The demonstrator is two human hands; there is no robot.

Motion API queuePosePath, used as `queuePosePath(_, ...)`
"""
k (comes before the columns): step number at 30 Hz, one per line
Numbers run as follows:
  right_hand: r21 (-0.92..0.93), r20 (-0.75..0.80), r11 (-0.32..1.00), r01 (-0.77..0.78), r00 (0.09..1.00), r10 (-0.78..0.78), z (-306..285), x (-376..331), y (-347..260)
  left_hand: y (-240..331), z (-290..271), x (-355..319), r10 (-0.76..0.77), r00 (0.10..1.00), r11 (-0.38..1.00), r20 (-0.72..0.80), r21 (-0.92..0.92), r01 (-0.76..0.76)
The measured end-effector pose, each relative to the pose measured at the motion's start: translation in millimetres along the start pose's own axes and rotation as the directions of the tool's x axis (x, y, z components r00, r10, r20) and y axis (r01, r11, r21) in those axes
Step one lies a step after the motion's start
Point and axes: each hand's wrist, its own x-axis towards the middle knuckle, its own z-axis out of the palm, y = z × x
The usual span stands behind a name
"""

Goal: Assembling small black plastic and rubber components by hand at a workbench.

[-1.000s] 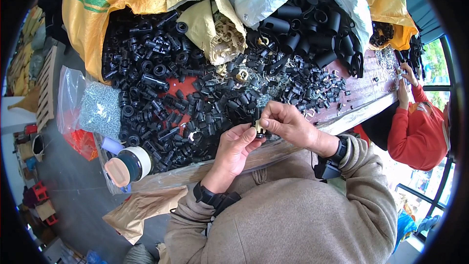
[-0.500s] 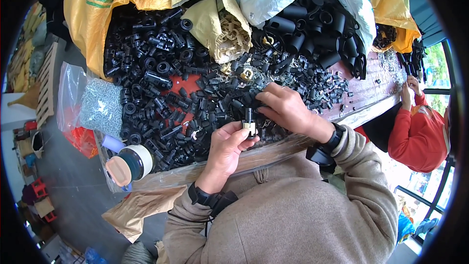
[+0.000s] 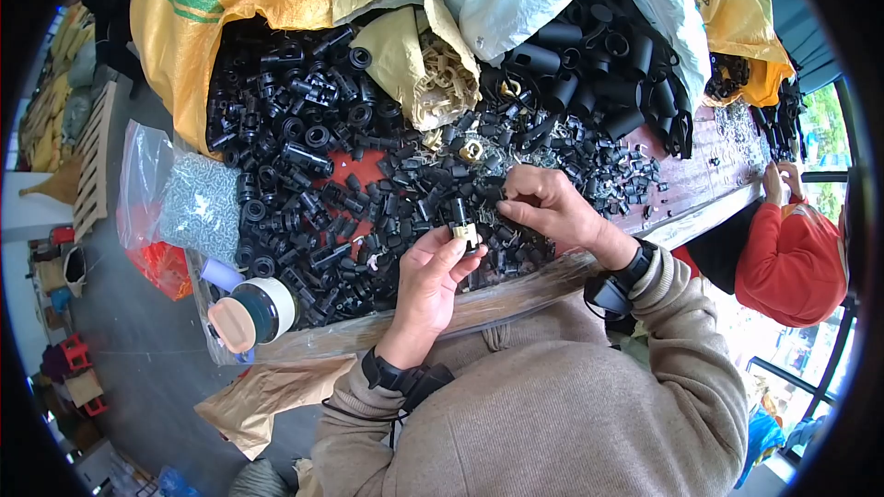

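Between the thumb and fingers of my left hand (image 3: 425, 278) is a small plastic part (image 3: 465, 234), cream at its lower end with a black cylinder standing up from it. My right hand (image 3: 557, 213) hovers to the right of it, over the pile, with thumb and fingertips pinched together. Whatever the pinch may hold is too small or hidden to make out. Below and around both hands spreads a heap of small black plastic pieces (image 3: 405, 189). Thin metal bits (image 3: 502, 155) and a few cream rings (image 3: 471, 150) are mixed in beyond my right hand.
Larger black fittings (image 3: 318, 136) spill from a yellow woven sack (image 3: 175, 46) at left. Black tubes (image 3: 635, 55) fill a white sack (image 3: 516, 5). A bag of screws (image 3: 198, 202) and a jar (image 3: 262, 308) stand left. A person in red (image 3: 792, 262) works at far right.
My right hand has lifted slightly off the pile and drawn rightward, its fingers now pinched. The part in my left hand has turned, showing more of its cream end.
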Motion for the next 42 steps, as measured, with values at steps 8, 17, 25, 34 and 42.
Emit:
queuePosePath(8,0.541,0.306,0.818,-0.196,0.952,0.025,-2.3,-2.6,-2.2,0.4,6.7,6.3,0.133,0.984,0.991,0.12,-0.038,-0.129)
queuePosePath(17,0.65,0.248,0.708,-0.278,0.957,0.149,8.3,-6.4,-8.8,-2.9,5.8,5.0,0.17,0.97,0.983,0.172,0.034,-0.178)
queuePosePath(25,0.79,0.211,0.534,-0.302,0.951,0.226,9.6,-14.8,-23.0,-3.2,12.5,-1.0,0.171,0.971,0.973,0.166,0.129,-0.193)
queuePosePath(34,0.704,0.168,0.641,-0.307,0.948,0.269,4.9,-23.2,-42.0,-2.8,12.4,-1.5,0.034,0.993,0.999,0.11,0.004,-0.034)
queuePosePath(42,0.454,-0.136,0.889,-0.058,0.982,0.134,12.7,-29.9,-47.8,-9.0,15.4,-0.6,-0.004,0.989,1.0,0.149,-0.007,0.005)
